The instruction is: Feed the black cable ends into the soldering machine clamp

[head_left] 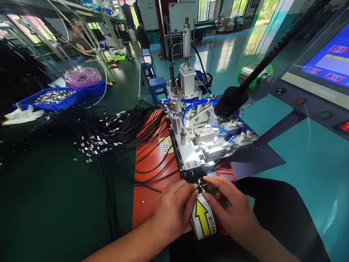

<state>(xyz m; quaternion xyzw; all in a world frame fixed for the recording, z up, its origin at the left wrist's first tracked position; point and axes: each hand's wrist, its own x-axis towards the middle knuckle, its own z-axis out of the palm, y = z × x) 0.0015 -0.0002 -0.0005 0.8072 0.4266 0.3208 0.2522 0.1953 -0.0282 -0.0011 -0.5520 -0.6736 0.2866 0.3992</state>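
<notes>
My left hand point(177, 200) is closed in a pinch on the end of a thin black cable point(198, 187), just in front of the machine's near edge. Facing it, my right hand point(231, 202) is closed too, thumb and forefinger at the cable's thin, copper-coloured wire ends point(203, 186). A small shiny metal piece shows between the hands, too small to make out. Below them is a white label with a yellow arrow point(202, 218). Behind them stands the metal machine point(201, 142) with blue air tubes, lit by a lamp point(230, 102). Red-handled scissors point(225, 171) lie beside it.
Many black cables with metal ends point(117, 134) spread over the dark green table point(68, 203) and an orange plate point(151, 160). A blue tray point(54, 100) of metal parts stands left, near a white glove point(23, 114). A control screen point(327, 69) and solder spool point(252, 72) are right. A person point(81, 42) sits far left.
</notes>
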